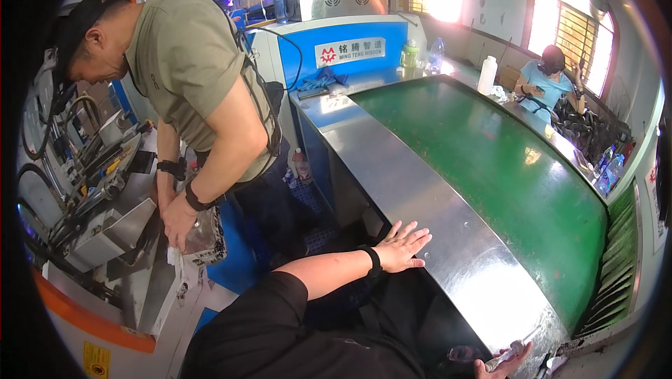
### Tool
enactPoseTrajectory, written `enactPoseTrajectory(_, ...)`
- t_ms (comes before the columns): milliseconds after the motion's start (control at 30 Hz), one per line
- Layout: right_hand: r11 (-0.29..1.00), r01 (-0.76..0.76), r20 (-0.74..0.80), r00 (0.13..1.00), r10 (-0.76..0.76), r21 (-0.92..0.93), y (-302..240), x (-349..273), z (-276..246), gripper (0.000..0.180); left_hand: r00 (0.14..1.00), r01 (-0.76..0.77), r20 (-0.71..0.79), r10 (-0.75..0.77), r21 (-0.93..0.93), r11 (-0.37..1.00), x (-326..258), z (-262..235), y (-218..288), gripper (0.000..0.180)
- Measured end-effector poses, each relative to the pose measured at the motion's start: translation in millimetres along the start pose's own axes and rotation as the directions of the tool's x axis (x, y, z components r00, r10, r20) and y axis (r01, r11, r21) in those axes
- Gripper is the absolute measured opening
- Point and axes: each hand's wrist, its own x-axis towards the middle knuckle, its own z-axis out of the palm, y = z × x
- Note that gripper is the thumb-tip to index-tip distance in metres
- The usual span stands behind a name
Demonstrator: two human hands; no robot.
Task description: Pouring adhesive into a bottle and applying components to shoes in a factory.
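My left hand lies flat, fingers spread, on the inner edge of the bare metal ledge along the green belt. It holds nothing, and a dark band circles its wrist. At the lower edge, my right hand curls round a pale, shiny, clear-looking thing, partly hidden by the fingers and cut off by the frame. Close by, a purplish see-through piece shows over the dark gap; whether it belongs to the same thing, I cannot tell. The green belt stretches beyond the ledge.
On my left, a co-worker bends over a machine, both hands at a worn metal block. Another person sits past the belt, holding a small dark device. A white bottle, blue gloves and clear bottles stand or lie around the belt.
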Motion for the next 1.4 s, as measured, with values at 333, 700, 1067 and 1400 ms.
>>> enactPoseTrajectory(333,0.961,-0.13,0.133,0.977,0.166,-0.245,37,16,9,0.118,1.0,0.006,0.017,-0.007,0.066,0.998,3,-5,2,0.081)
enactPoseTrajectory(700,0.878,-0.007,0.151,0.985,0.09,-0.479,37,16,12,0.116,1.0,0.0,-0.014,0.001,0.077,0.997,-1,-4,6,0.083)
enactPoseTrajectory(1067,0.856,-0.081,0.175,0.965,0.196,-0.51,35,17,10,0.116,0.998,-0.027,-0.056,0.029,0.043,0.999,-1,0,1,0.074)
enactPoseTrajectory(1400,0.921,-0.088,0.113,0.983,0.141,-0.38,40,15,7,0.122,0.964,-0.165,-0.237,0.121,-0.174,0.971,10,-26,2,0.055)
